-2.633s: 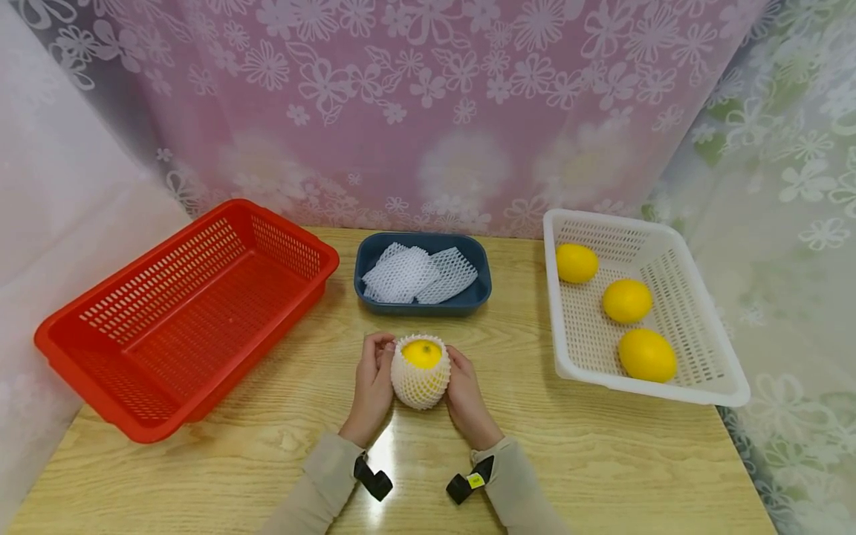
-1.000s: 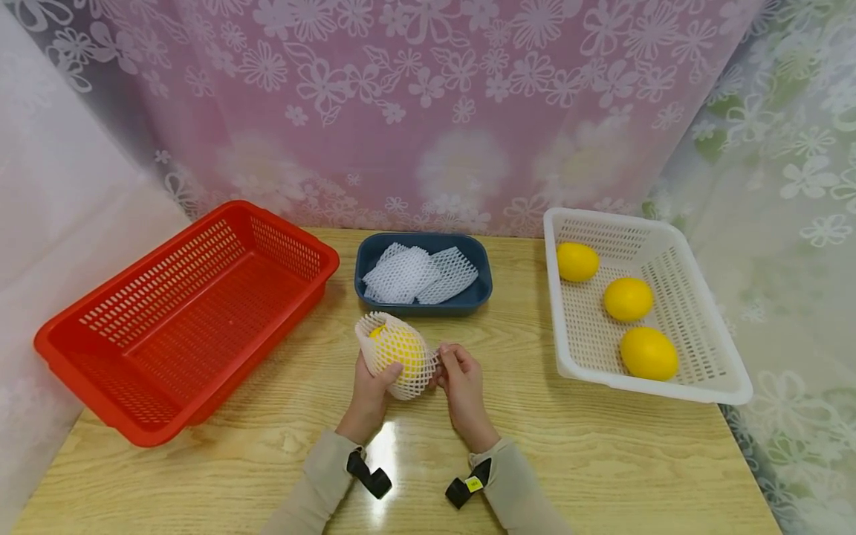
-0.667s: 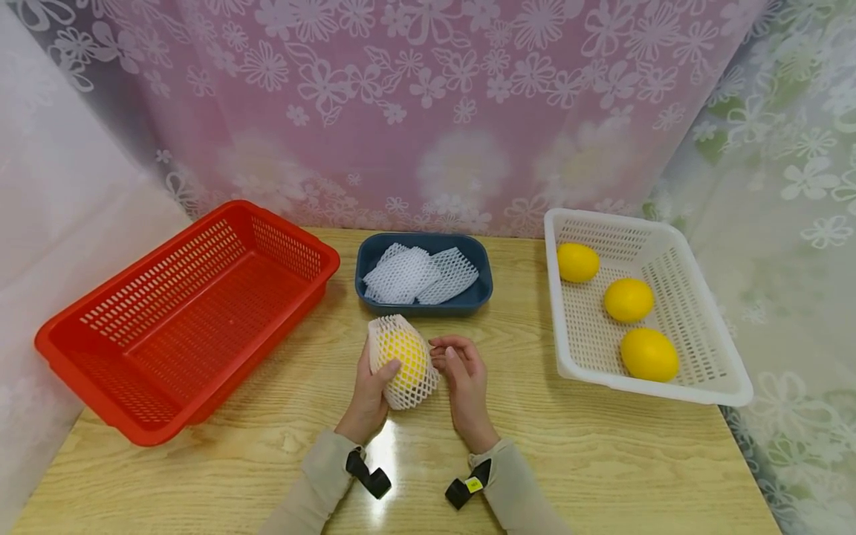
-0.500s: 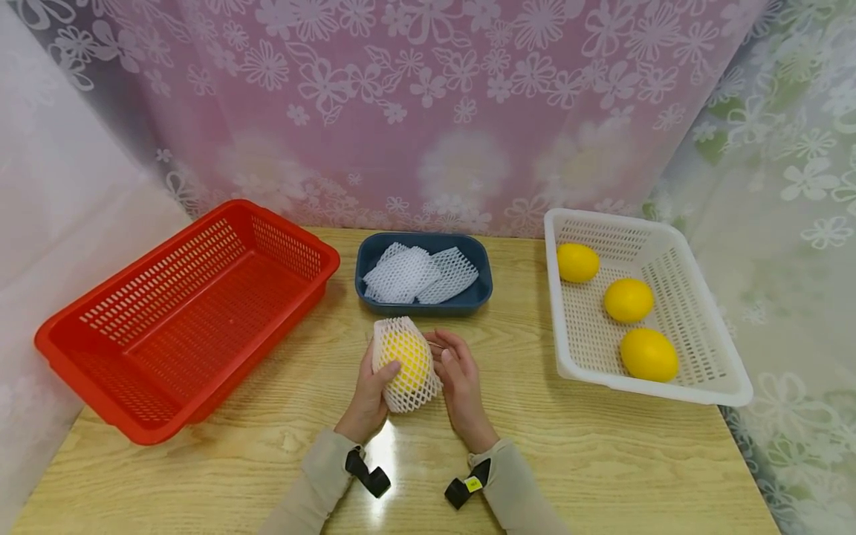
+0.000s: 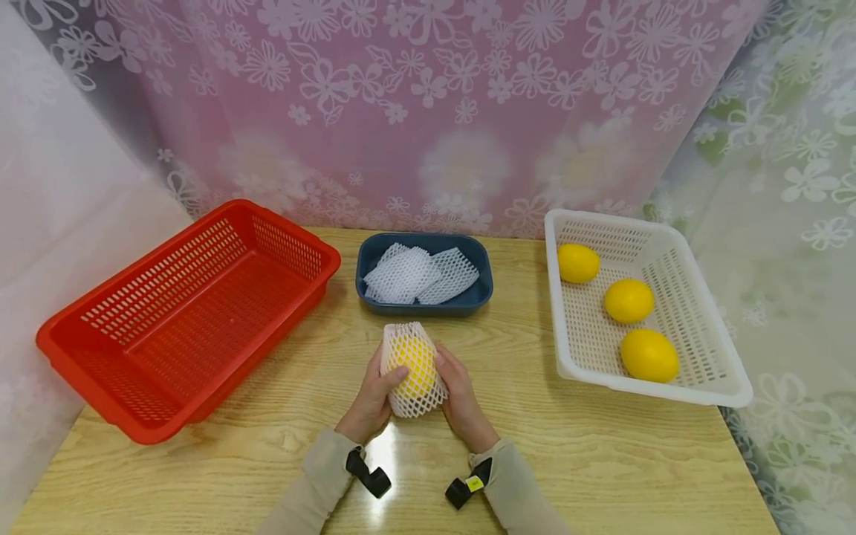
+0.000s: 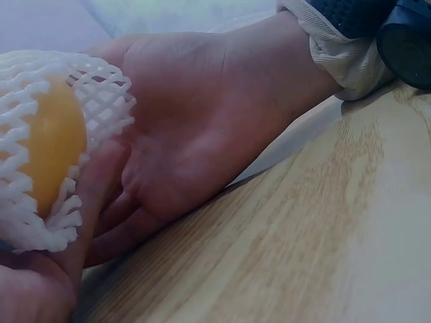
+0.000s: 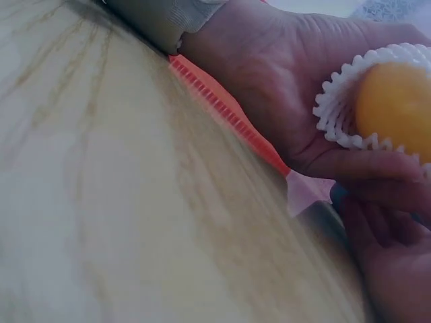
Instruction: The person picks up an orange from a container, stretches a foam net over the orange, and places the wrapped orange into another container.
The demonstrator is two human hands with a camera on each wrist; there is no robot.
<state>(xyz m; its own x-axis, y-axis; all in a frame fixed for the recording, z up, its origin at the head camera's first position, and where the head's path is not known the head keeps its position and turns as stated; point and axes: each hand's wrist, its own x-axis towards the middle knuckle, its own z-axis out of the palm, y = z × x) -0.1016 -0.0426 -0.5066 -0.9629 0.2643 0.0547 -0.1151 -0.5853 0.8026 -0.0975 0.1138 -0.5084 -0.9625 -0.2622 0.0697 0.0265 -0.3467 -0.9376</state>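
Observation:
A yellow fruit (image 5: 412, 365) in a white foam net sleeve (image 5: 420, 405) is held between both hands near the middle of the table. The left hand (image 5: 371, 392) grips its left side, thumb across the front, other fingers behind it. From the right, the right hand (image 5: 463, 397) holds it too, its fingers mostly hidden behind the sleeve. In the left wrist view the sleeve's open edge lies against the right palm (image 6: 188, 114), and yellow skin (image 6: 59, 141) shows bare. The right wrist view has the fruit (image 7: 394, 108) ringed by the net's toothed edge.
A blue tray (image 5: 424, 309) with several foam nets (image 5: 401, 275) stands just beyond the hands. At left is a red basket (image 5: 194, 312) with nothing inside. A white basket (image 5: 558, 327) at right holds 3 yellow fruits (image 5: 649, 355). A floral curtain (image 5: 428, 111) hangs behind the table.
The fruit has turned from stem-up to lying lengthwise in the net, which now covers more of it. The right hand pulled at the net's lower edge, let go, and now holds the right side.

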